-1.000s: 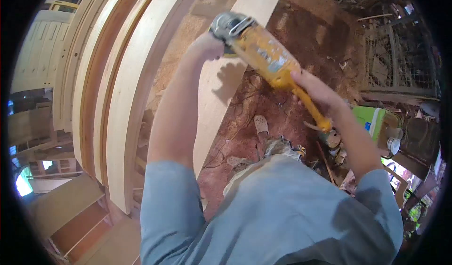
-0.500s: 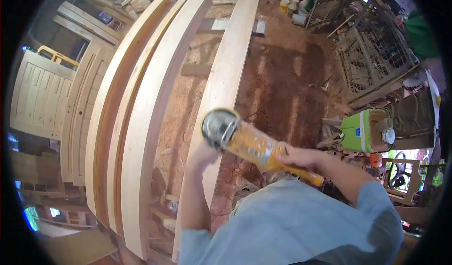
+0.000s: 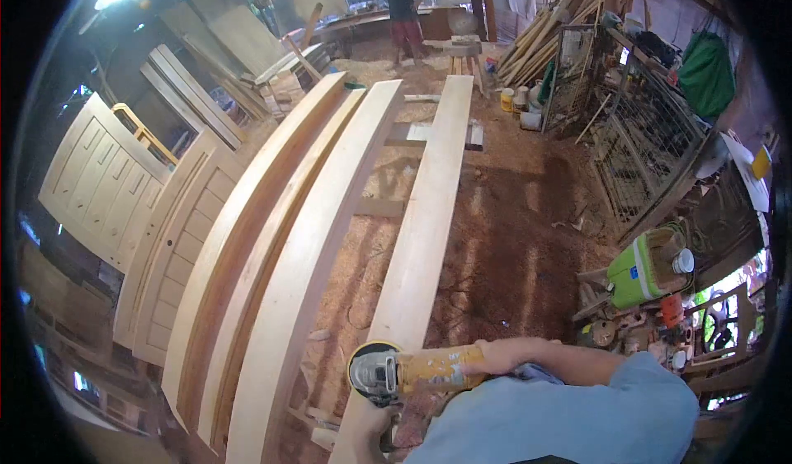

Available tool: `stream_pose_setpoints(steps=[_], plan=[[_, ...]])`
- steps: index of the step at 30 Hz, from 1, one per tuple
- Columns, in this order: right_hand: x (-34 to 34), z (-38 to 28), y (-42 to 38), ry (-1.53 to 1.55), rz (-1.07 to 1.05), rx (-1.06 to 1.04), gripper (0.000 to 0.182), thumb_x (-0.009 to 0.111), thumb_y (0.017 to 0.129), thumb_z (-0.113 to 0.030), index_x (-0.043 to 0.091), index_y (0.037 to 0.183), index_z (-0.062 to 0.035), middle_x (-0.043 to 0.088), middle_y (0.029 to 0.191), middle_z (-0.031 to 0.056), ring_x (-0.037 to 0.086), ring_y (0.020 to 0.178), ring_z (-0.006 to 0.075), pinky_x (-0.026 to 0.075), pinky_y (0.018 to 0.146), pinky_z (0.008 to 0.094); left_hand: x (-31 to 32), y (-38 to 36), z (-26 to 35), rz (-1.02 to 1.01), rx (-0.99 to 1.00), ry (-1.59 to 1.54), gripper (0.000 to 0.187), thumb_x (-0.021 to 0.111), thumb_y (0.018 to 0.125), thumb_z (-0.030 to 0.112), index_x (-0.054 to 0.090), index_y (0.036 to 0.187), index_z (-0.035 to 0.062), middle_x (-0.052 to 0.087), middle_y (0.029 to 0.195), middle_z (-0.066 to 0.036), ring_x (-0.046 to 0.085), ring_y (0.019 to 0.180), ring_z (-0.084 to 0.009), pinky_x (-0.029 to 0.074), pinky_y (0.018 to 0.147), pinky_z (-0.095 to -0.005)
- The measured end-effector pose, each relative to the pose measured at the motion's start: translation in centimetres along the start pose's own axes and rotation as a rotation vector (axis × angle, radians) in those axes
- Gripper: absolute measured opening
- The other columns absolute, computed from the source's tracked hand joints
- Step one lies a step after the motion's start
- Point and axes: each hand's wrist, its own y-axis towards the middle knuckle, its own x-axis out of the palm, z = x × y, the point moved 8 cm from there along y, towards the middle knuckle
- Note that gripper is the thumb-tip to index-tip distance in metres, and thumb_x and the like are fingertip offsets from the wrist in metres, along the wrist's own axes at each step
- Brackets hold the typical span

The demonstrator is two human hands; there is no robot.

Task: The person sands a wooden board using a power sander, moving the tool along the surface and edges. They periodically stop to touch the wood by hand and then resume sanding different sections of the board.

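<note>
A yellow angle grinder (image 3: 437,368) with a round metal head lies across the lower middle, over the near part of a long pale plank (image 3: 421,241). My right hand (image 3: 499,355) is wrapped round the grinder's body. Just below the grinder's head is my left hand (image 3: 373,421), closed near its front; the fingers are partly hidden, and I cannot make out exactly what they grip. To the left run several long thick boards, the nearest a pale beam (image 3: 318,258).
Panelled doors (image 3: 99,179) lean at the left. A person (image 3: 402,14) stands at the far end. At the right are a wire-mesh frame (image 3: 648,146), a green and white container (image 3: 634,276) and a green cloth (image 3: 705,75). Poles (image 3: 549,39) lean at the back.
The view has tilted up, showing the far end of the workshop and the person there. The grinder has turned nearly level and sits lower in view, with both my hands lower too.
</note>
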Motion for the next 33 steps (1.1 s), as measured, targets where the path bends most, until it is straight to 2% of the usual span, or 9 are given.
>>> stream_pose_setpoints(steps=[2,3,11,16,17,20,27,29,33], plan=[[3.7,1.2,3.8,0.090,-0.096,-0.172,0.096,0.051,0.096,-0.073,0.043,0.146,0.0079,0.061,0.135,0.0324,0.061,0.127,0.0407,0.047,0.107,0.0467,-0.3,-1.2,-4.3,-0.084,-0.349,-0.137,0.060,0.069,0.072,-0.012,0.063,0.127,0.0105,0.067,0.088,-0.004,0.062,0.062,-0.0142,0.051,0.051,-0.0307],[-0.3,-5.1,-3.9,0.084,-0.072,-0.138,0.097,0.052,0.095,-0.074,0.045,0.143,0.0104,0.061,0.135,0.0326,0.060,0.128,0.0419,0.047,0.108,0.0465,-1.2,-1.1,-8.1,-0.066,-0.211,-0.111,0.059,0.070,0.072,-0.010,0.063,0.127,0.0104,0.067,0.089,-0.004,0.063,0.062,-0.0155,0.052,0.051,-0.0320],[-1.1,-6.0,-2.4,-0.014,-0.081,-0.118,0.100,0.053,0.093,-0.076,0.042,0.145,0.0093,0.061,0.135,0.0320,0.061,0.128,0.0412,0.047,0.107,0.0457,-2.0,-3.1,-7.4,0.003,-0.297,-0.245,0.051,0.077,0.077,-0.006,0.063,0.125,0.0088,0.070,0.087,-0.005,0.066,0.062,-0.0178,0.055,0.053,-0.0335],[-5.3,-5.8,1.3,-0.025,-0.074,-0.292,0.075,0.055,0.096,-0.068,0.060,0.142,-0.0087,0.070,0.126,0.0202,0.068,0.115,0.0335,0.051,0.101,0.0445,-0.7,0.0,-7.6,-0.020,-0.313,-0.259,0.038,0.076,0.081,-0.001,0.066,0.117,0.0049,0.070,0.086,-0.007,0.066,0.065,-0.0170,0.053,0.057,-0.0323],[-6.0,-5.1,0.8,0.182,-0.161,-0.351,0.082,0.057,0.097,-0.067,0.058,0.139,0.0037,0.066,0.132,0.0201,0.064,0.120,0.0303,0.049,0.103,0.0401,-0.6,0.7,-8.0,0.006,-0.329,-0.162,0.036,0.076,0.082,0.001,0.066,0.116,0.0043,0.070,0.087,-0.007,0.066,0.066,-0.0169,0.053,0.058,-0.0321],[-6.1,1.9,9.7,0.263,-0.128,-0.266,0.079,0.055,0.100,-0.064,0.057,0.141,0.0033,0.065,0.136,0.0182,0.061,0.123,0.0259,0.046,0.106,0.0381,-0.1,2.4,-8.0,0.076,-0.443,-0.019,0.033,0.077,0.083,0.007,0.067,0.114,0.0036,0.070,0.087,-0.008,0.066,0.069,-0.0178,0.053,0.062,-0.0327],[-5.3,2.2,11.0,0.256,-0.275,-0.451,0.084,0.042,0.103,-0.070,0.057,0.143,0.0021,0.057,0.148,0.0164,0.053,0.133,0.0267,0.040,0.114,0.0424,3.3,-1.8,9.9,0.104,-0.707,0.444,0.053,0.075,0.081,0.033,0.071,0.121,-0.0011,0.077,0.109,-0.017,0.073,0.100,-0.0276,0.055,0.089,-0.0370],[-6.5,0.9,11.3,0.205,-0.251,-0.439,0.081,0.037,0.104,-0.071,0.063,0.139,-0.0033,0.068,0.129,0.0101,0.060,0.110,0.0244,0.049,0.093,0.0403,3.7,-3.1,6.0,0.204,-0.617,0.230,0.039,0.077,0.081,0.024,0.072,0.108,-0.0032,0.074,0.097,-0.015,0.070,0.090,-0.0223,0.055,0.078,-0.0350],[-7.6,3.5,17.2,0.824,-0.363,-0.094,0.099,0.048,0.093,-0.080,0.045,0.151,0.0009,0.063,0.131,0.0238,0.066,0.099,0.0332,0.052,0.096,0.0526,6.1,-6.9,6.5,0.374,-0.533,0.130,0.017,0.074,0.086,0.012,0.069,0.086,-0.0045,0.071,0.076,-0.006,0.065,0.072,-0.0109,0.053,0.063,-0.0315]])
